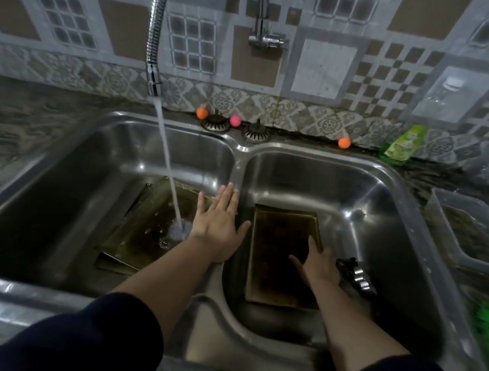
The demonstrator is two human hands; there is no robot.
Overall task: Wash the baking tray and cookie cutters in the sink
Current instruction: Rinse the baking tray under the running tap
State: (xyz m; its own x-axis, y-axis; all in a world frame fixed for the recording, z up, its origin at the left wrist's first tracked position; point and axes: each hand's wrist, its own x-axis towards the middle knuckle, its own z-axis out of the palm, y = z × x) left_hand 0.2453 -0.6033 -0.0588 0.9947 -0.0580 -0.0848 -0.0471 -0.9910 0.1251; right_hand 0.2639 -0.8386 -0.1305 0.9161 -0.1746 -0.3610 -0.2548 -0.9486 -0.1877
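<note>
A dark, greasy baking tray (143,231) lies tilted in the left basin of the steel double sink (238,168), with tap water (168,170) pouring onto it. A second dark baking tray (276,259) lies flat in the right basin. My left hand (219,226) hovers flat, fingers spread, over the divider beside the stream and holds nothing. My right hand (317,265) rests open on the right edge of the second tray. Metal cookie cutters (355,274) lie on the basin floor just right of that hand.
A flexible chrome tap (155,41) hangs over the left basin. Two strainer plugs (234,127) and three small coloured balls sit on the back rim. A green soap pouch (402,143) leans at the back right. A clear plastic tub (465,231) stands right of the sink.
</note>
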